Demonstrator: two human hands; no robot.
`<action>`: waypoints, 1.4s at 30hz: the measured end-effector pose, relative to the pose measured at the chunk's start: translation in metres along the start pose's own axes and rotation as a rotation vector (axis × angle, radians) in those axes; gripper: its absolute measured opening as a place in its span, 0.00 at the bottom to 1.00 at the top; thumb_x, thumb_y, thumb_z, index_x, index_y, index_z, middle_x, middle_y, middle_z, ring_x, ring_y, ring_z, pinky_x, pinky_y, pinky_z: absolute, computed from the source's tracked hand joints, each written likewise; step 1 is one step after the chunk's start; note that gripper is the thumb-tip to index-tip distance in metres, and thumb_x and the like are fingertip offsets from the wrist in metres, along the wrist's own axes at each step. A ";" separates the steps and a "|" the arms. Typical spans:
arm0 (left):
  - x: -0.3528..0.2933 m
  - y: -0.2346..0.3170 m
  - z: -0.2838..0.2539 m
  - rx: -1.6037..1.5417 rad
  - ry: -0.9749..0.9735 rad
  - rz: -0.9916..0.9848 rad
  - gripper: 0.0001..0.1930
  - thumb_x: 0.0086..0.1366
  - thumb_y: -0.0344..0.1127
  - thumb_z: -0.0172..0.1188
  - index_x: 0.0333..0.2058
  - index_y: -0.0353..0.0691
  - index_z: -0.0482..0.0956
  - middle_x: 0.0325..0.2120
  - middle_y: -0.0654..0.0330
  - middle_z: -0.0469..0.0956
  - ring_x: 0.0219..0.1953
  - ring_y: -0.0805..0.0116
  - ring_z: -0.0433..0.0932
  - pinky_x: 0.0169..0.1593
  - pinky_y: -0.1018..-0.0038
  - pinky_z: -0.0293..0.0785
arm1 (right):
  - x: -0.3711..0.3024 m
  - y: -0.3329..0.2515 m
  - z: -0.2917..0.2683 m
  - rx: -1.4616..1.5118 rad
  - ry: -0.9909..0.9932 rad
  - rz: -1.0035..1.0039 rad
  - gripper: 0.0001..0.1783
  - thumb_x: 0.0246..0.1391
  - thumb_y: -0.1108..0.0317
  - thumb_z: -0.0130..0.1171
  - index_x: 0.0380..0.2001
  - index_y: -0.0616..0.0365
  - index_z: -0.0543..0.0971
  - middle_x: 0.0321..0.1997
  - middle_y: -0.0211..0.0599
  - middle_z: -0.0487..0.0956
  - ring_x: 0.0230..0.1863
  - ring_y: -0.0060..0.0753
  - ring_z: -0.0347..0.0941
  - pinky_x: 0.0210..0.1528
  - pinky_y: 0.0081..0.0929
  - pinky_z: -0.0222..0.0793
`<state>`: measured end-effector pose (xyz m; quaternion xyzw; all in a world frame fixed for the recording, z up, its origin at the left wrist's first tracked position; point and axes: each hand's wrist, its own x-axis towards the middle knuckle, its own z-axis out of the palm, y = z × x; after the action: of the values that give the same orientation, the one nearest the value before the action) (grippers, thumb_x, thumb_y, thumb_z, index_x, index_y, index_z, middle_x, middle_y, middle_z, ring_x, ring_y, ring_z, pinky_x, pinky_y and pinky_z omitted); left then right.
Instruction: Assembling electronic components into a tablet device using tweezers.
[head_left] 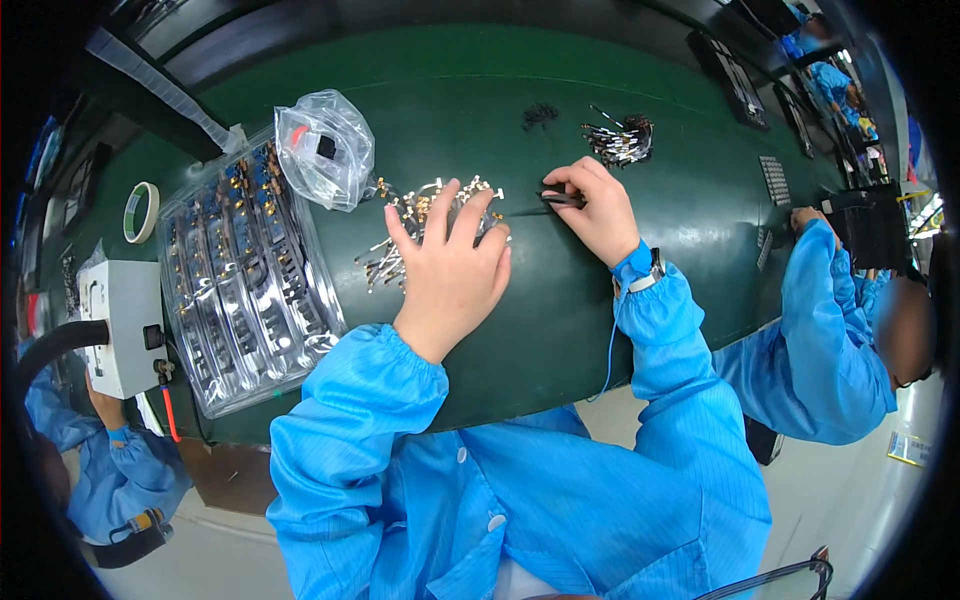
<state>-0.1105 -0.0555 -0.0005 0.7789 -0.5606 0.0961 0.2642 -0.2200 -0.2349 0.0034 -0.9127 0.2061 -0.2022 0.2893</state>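
My left hand [452, 255] lies palm down with its fingers spread over a loose pile of small cable-like parts [384, 268] with shiny gold and silver ends. Its fingers hide much of that pile. To the right, my right hand [606, 208] grips black tweezers [563, 199] between thumb and fingers. Their thin dark points reach left toward the pile's right edge. Whether the tips hold a part is too small to tell. A wrist strap with a blue cord [612, 345] circles my right wrist.
A clear tray of blue circuit boards [250, 290] lies left, beside a clear plastic bag [345, 160]. Further left are a tape roll [151, 213] and a white box [135, 325]. Black bits [540, 116] and another parts pile [620, 143] lie beyond. Co-workers sit on both sides.
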 end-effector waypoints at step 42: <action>-0.004 -0.005 -0.001 -0.009 -0.089 0.077 0.13 0.53 0.40 0.61 0.39 0.53 0.78 0.48 0.69 0.71 0.57 0.65 0.64 0.55 0.32 0.44 | -0.006 -0.007 0.000 -0.184 -0.193 -0.552 0.12 0.37 0.69 0.66 0.30 0.51 0.79 0.30 0.28 0.74 0.29 0.33 0.72 0.29 0.28 0.67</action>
<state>-0.1068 -0.0508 -0.0028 0.7590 -0.6020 0.0688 0.2385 -0.2231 -0.2271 0.0066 -0.9715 -0.0608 -0.1662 0.1576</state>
